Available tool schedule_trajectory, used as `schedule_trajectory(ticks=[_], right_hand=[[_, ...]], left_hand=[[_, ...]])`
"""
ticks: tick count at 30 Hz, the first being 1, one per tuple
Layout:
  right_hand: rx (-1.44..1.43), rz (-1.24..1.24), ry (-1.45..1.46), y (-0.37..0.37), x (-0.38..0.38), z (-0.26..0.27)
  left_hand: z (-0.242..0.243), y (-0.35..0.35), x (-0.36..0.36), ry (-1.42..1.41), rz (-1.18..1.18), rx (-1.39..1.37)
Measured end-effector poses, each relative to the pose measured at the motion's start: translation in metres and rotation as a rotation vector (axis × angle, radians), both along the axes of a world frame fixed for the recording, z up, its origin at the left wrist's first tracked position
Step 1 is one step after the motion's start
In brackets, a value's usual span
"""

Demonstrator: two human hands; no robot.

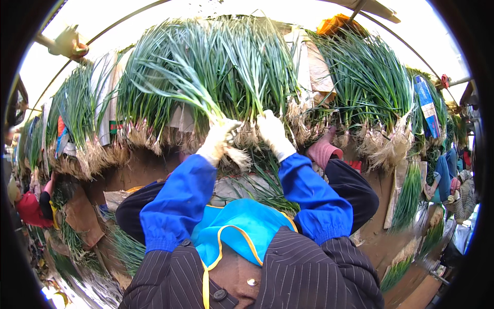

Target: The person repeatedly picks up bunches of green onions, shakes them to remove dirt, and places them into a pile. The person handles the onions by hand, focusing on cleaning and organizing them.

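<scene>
My left hand (220, 139), in a white glove, grips a small bunch of green garlic plants (200, 98) just above the roots. The leaves slant up to the left, and the pale roots (238, 157) hang out below the glove. My right hand (272, 129), also gloved, is closed around the lower stems of another green garlic plant (252, 83) in front of the heap. Behind both hands a long heap of green garlic (185, 50) leans with its leaves up and roots down.
Sacking (308, 61) divides the heap from another pile (366, 73) at right. Loose plants (270, 189) lie between my arms. A bundle (409, 197) rests on the ground at right. Other people work at left (32, 208) and right (444, 174). Metal poles (123, 21) arch overhead.
</scene>
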State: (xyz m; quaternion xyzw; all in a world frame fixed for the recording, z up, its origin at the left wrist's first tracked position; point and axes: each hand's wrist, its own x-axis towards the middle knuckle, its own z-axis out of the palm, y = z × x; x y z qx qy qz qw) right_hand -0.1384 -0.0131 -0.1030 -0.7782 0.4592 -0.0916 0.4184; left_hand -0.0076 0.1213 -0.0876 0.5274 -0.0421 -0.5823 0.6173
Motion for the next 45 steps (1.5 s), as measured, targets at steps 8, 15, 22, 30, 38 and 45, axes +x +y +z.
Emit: schedule_trajectory(ticks=[8, 15, 22, 30, 38, 45], right_hand=[[0.857, -0.11, -0.373, 0.048, -0.015, -0.007], [1.243, -0.663, -0.943, 0.058, 0.037, -0.076], [0.055, -0.343, -0.374, 0.029, 0.006, -0.025], [-0.531, 0.113, -0.405, 0.07, 0.034, -0.023], [1.141, -0.432, -0.601, 0.036, -0.027, 0.007], [0.37, 0.916, 0.026, 0.096, -0.094, -0.01]], left_hand=[[-0.018, 0.014, -0.047, -0.007, 0.171, 0.016], [-0.024, 0.028, -0.067, -0.09, 0.287, 0.006], [-0.035, 0.034, -0.072, -0.303, 0.341, 0.185], [-0.034, 0.028, -0.087, -0.135, 0.311, 0.173], [0.008, 0.041, -0.037, 0.218, 0.139, -0.052], [0.1, 0.024, 0.019, -0.189, 0.196, -0.093]])
